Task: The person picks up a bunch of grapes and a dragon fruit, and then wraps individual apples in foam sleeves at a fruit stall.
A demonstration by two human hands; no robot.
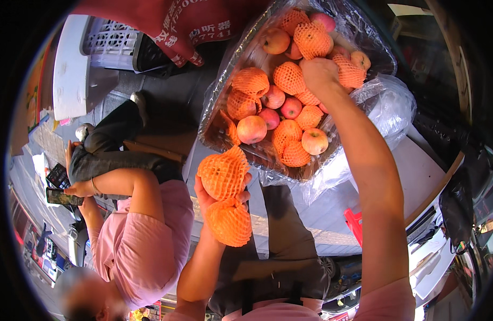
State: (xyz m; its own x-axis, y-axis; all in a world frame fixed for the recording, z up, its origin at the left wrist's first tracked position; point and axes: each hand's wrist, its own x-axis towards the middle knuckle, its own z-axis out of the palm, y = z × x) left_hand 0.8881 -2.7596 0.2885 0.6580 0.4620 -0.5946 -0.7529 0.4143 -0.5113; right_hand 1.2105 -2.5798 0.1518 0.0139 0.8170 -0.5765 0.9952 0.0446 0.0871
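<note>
Two apples in orange foam nets [223,172] are held in my left hand [208,196], one above the other, just outside the near left corner of a plastic-lined box [226,76]. My right hand [320,74] reaches into that box, its fingers at a netted apple [312,40] near the far side; how they close on it is hidden. Around it lie several more netted apples and bare red-yellow apples, among them a bare apple [252,129] at the near left and another [315,141] at the near right.
A clear plastic bag [387,108] bulges at the box's right. At left, a person in a pink shirt [150,244] sits with a phone [63,196]. A dark red cloth [214,16] bearing writing hangs beside a white plastic basket [112,42]. A red plastic piece [354,225] shows below the table.
</note>
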